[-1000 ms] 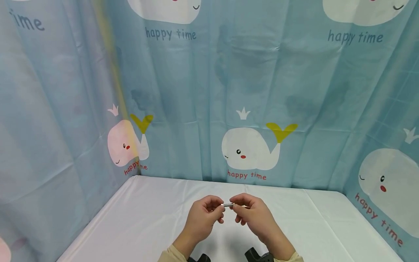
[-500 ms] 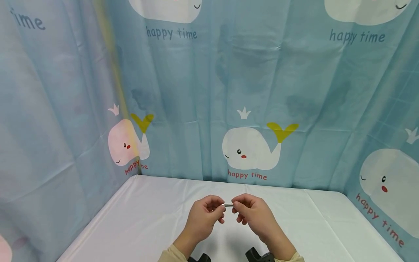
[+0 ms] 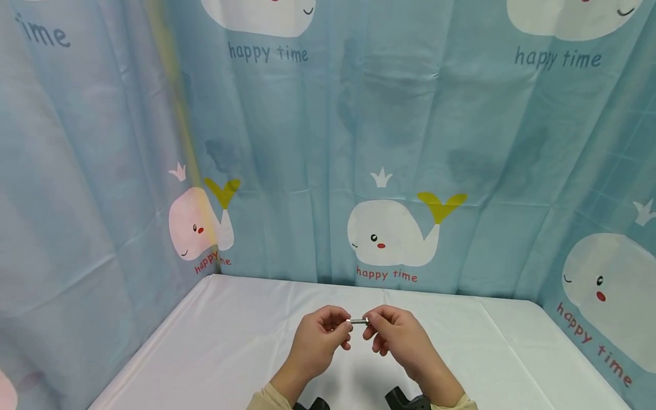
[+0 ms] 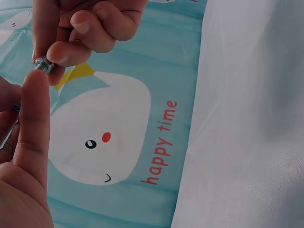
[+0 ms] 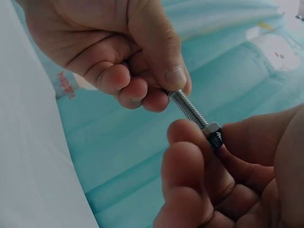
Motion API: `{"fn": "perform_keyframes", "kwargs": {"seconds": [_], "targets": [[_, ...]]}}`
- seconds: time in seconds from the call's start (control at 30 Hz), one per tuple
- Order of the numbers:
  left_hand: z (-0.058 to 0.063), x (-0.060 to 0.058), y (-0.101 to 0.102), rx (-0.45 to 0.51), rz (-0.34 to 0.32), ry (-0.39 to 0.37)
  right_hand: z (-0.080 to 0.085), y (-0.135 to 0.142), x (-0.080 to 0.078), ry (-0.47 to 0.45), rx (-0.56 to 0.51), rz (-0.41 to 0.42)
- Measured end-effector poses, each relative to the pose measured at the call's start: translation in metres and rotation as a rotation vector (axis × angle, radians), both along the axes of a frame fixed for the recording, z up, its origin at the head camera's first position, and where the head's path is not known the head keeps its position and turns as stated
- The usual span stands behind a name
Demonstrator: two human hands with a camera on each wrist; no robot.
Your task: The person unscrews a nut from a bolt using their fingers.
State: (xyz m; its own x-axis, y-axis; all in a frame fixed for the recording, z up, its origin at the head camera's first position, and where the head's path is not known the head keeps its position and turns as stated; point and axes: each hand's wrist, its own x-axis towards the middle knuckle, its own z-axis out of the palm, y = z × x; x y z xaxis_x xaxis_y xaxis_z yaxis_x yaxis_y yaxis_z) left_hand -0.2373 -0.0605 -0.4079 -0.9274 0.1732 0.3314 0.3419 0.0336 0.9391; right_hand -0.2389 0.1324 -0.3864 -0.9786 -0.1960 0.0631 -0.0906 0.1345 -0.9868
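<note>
Where hands (image 3: 315,341) (image 3: 402,339) pinch, a ridged metal bolt (image 5: 191,107) gleams.

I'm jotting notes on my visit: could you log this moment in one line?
Left hand: pinches threaded bolt | Right hand: pinches hex piece at bolt's other end | Place: above white table

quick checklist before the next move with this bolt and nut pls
1. Bolt gripped near one end by the left hand: ok.
2. Nut held in the fingers of the right hand: ok.
3. Nut in line with the bolt: ok in the right wrist view.
4. Nut's thread properly caught on the bolt: cannot tell, fingers and shadow hide it.
5. Nut run all the way to the left hand: not ok, bare thread shows between.
6. White table underneath to catch a drop: ok.
</note>
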Motion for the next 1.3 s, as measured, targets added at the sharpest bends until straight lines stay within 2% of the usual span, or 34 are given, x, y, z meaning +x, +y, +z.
{"fn": "perform_keyframes", "kwargs": {"seconds": [0.27,0.53,0.8,1.07,1.3], "targets": [[0.0010,0.0001,-0.0017,0.002,0.001,-0.005,0.0055,0.0010,0.0054,0.086,0.003,0.041],[0.0019,0.0006,0.0008,0.003,-0.003,-0.005,0.0056,0.0005,0.0052,-0.010,-0.039,0.003],[0.0013,0.0008,0.0003,0.004,0.000,-0.005,0.0077,0.0005,0.0061,0.049,-0.041,0.012],[0.0033,0.0022,0.0007,0.001,-0.002,-0.001,0.0082,-0.0002,0.0059,-0.008,-0.024,0.003],[0.0033,0.0025,0.0008,0.005,-0.002,-0.004,0.0086,0.0010,0.0069,0.059,-0.019,0.006]]}}
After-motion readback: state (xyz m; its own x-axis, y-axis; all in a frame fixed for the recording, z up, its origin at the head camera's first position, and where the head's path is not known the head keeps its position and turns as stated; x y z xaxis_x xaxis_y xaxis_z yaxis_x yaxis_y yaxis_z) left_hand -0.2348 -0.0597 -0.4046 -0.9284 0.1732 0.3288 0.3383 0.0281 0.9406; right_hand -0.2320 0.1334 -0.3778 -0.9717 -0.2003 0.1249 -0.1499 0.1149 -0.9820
